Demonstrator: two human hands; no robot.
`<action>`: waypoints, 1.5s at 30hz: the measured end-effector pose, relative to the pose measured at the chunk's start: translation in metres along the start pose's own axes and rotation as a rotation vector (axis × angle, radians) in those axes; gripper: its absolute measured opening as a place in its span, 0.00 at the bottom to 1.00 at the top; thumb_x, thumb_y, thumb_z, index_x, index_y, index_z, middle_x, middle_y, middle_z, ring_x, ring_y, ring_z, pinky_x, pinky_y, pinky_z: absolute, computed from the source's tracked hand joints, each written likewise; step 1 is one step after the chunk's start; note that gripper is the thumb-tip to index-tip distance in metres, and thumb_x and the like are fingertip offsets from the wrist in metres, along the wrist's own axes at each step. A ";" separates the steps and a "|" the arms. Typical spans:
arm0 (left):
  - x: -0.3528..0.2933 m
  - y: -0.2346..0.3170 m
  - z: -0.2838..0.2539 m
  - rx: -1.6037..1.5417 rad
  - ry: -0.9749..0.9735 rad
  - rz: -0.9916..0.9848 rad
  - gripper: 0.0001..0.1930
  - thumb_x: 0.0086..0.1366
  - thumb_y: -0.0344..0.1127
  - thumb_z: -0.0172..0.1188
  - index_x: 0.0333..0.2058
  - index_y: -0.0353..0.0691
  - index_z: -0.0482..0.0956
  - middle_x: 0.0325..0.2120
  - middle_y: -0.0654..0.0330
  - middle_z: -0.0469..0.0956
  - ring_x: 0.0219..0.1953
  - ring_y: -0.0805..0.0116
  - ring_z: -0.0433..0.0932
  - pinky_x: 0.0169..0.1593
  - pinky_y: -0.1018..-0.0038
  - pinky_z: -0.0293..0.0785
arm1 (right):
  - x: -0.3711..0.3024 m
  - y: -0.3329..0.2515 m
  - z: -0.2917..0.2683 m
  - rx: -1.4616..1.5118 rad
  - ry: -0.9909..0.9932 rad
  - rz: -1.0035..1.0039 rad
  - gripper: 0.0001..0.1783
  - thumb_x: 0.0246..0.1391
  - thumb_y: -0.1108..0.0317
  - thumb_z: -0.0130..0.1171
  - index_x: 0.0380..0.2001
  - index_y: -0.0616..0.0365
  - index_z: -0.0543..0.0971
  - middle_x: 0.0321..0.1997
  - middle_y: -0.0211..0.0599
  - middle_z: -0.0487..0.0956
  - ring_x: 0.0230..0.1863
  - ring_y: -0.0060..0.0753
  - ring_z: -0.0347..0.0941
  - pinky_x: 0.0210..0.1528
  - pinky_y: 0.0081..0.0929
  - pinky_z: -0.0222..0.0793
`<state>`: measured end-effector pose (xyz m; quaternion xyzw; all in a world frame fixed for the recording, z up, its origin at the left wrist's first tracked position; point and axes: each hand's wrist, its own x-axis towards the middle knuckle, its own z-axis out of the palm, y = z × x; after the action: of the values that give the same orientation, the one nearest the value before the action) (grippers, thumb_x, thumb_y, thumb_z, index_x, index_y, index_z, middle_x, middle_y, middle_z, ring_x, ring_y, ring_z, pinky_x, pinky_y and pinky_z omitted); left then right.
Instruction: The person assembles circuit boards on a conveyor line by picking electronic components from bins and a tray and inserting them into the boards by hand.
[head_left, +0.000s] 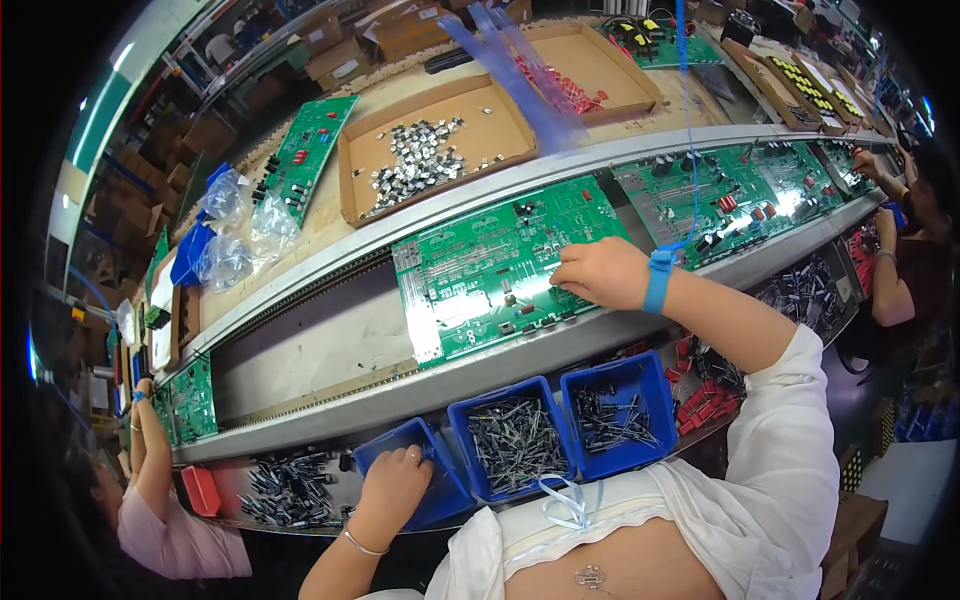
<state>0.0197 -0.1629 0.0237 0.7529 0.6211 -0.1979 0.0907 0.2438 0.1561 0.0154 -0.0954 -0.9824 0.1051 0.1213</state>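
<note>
A green circuit board (490, 270) with a few parts on it lies on the metal conveyor in front of me. Over its right part is my right hand (605, 273), fingers pinched together at the board's surface; whatever they hold is too small to make out. A blue strap with a cord circles that wrist. My left hand (395, 485) is lower left, fingers curled at the left blue bin (445, 500), which it partly covers. What those fingers hold is hidden. Right of it stand a middle blue bin (515, 440) full of thin-leaded parts and a right blue bin (618, 418) of dark leaded parts.
Beyond the conveyor are a cardboard tray (440, 160) of small metal parts and another tray (590, 75) with red parts. More boards (730, 200) lie rightward on the conveyor. Loose black parts (290, 488) and red parts (705, 400) flank the bins. Co-workers sit at both sides.
</note>
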 end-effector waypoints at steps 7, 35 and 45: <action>-0.001 0.005 0.008 0.046 0.197 -0.141 0.05 0.48 0.35 0.56 0.24 0.41 0.76 0.28 0.60 0.72 0.32 0.66 0.72 0.37 0.71 0.65 | 0.004 -0.004 0.001 -0.081 -0.030 0.009 0.07 0.44 0.68 0.54 0.30 0.50 0.76 0.30 0.31 0.72 0.30 0.37 0.74 0.28 0.34 0.72; -0.067 -0.006 0.066 -0.317 0.392 -0.339 0.10 0.51 0.29 0.57 0.34 0.39 0.74 0.26 0.56 0.75 0.30 0.58 0.74 0.34 0.65 0.67 | 0.025 -0.068 0.021 0.209 -0.183 -0.120 0.06 0.43 0.78 0.55 0.28 0.64 0.76 0.31 0.41 0.74 0.34 0.45 0.71 0.36 0.35 0.67; -0.122 0.002 0.079 -0.366 0.352 -0.363 0.04 0.51 0.26 0.51 0.28 0.37 0.70 0.25 0.54 0.74 0.31 0.57 0.76 0.33 0.65 0.74 | 0.022 -0.151 0.019 0.134 -0.001 -0.049 0.05 0.39 0.78 0.58 0.23 0.61 0.73 0.26 0.41 0.72 0.31 0.46 0.70 0.32 0.35 0.65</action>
<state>-0.0114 -0.3029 0.0020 0.6237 0.7768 0.0377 0.0788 0.1935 0.0120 0.0368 -0.0628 -0.9753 0.1674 0.1293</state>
